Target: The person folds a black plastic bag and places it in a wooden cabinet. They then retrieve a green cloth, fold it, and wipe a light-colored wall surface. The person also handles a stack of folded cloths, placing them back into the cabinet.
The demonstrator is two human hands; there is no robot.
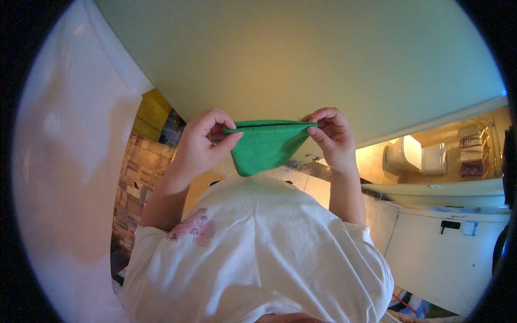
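A folded green cloth hangs between my two hands, its upper edge pulled out sideways. My left hand pinches one top corner between thumb and fingers. At the opposite corner, my right hand grips the cloth the same way. A dark gap between the layers shows along the upper edge. The lower part droops to a rounded corner in front of my white T-shirt. Behind the cloth stands a smooth pale green door or panel.
To the left is a glossy white surface, beside a stone-patterned wall or floor. On the right, a lit bathroom holds a toilet and folded towels on a rack. A white door with a dark handle is at lower right.
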